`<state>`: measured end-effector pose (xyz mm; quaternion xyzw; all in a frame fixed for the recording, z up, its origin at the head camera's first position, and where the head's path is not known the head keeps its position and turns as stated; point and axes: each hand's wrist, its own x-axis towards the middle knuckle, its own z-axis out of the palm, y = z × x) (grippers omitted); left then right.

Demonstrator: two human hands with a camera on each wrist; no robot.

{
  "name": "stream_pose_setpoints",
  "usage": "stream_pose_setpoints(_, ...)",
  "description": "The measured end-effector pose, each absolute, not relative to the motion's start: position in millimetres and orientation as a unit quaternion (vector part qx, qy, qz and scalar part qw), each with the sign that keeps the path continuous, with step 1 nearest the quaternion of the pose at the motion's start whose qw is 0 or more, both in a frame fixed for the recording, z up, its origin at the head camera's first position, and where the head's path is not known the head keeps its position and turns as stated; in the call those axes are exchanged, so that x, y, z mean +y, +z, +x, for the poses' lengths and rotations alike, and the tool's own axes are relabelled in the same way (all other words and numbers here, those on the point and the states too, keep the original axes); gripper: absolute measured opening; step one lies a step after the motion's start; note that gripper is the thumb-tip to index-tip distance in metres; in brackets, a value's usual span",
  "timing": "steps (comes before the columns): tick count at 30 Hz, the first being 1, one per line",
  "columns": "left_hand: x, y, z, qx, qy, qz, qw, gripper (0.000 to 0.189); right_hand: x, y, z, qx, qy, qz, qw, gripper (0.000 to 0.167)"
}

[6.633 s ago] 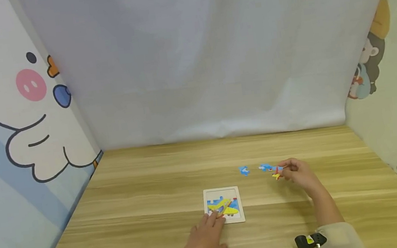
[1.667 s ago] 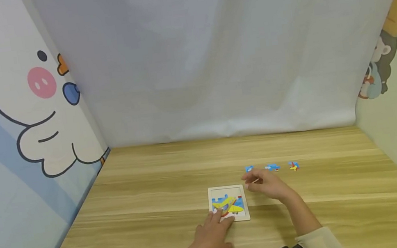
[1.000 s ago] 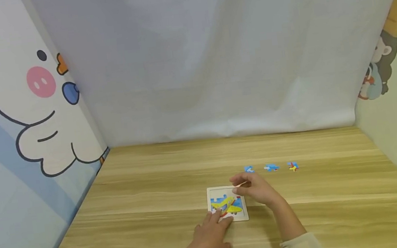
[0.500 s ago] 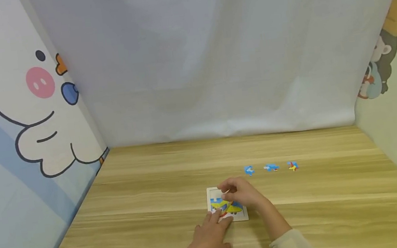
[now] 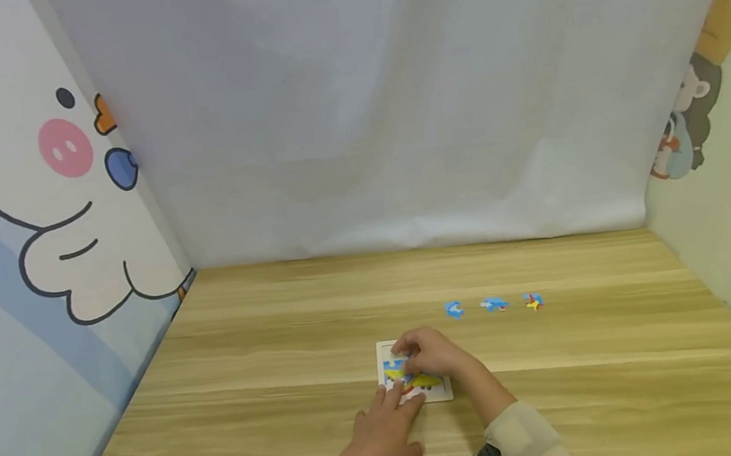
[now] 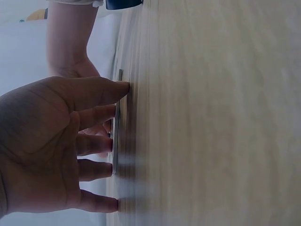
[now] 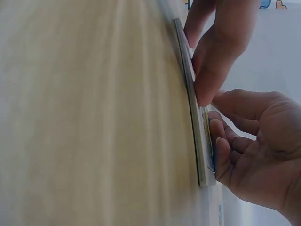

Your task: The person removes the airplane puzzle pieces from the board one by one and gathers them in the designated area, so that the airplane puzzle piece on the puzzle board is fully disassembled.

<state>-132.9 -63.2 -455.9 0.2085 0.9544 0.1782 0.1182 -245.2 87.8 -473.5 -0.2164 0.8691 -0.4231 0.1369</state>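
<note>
A small square jigsaw puzzle [image 5: 428, 381] with a yellow plane picture lies in a pale frame [image 5: 446, 393] on the table. My left hand [image 5: 385, 431] rests spread at its front, with fingertips on the frame and the picture. Over the back part of the puzzle bends my right hand [image 5: 430, 351], thumb and forefinger pointing down at it. In the right wrist view the right hand [image 7: 273, 146] has its lower fingers curled against the puzzle, while the left hand's fingers [image 7: 218, 56] hide its thumb tip. I cannot tell whether the right hand pinches a piece.
Three loose puzzle pieces lie in a row behind and right of the frame: a blue one [image 5: 454, 310], another blue one [image 5: 494, 305] and one with red and yellow [image 5: 533, 302]. A pale curtain [image 5: 389, 141] hangs along the table's back edge.
My right hand has moved from the loose pieces leftward to the puzzle's back part. The red-and-yellow piece, earlier at its fingers, lies apart on the table. The left hand has stayed on the frame.
</note>
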Motion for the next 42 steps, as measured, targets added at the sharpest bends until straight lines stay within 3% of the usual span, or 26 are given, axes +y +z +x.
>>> stream_pose_setpoints(9,-64.0,-457.7,-134.2,0.953,0.187,0.207,0.118,0.065,82.8,-472.7,-245.7,0.878,-0.404,-0.216,0.138,0.014)
stream_pose_setpoints(42,-62.2,-457.6,-134.1,0.953,0.180,0.212,0.118,0.063,81.6,-475.3,-242.1,0.880,-0.409,-0.207,0.123,0.015)
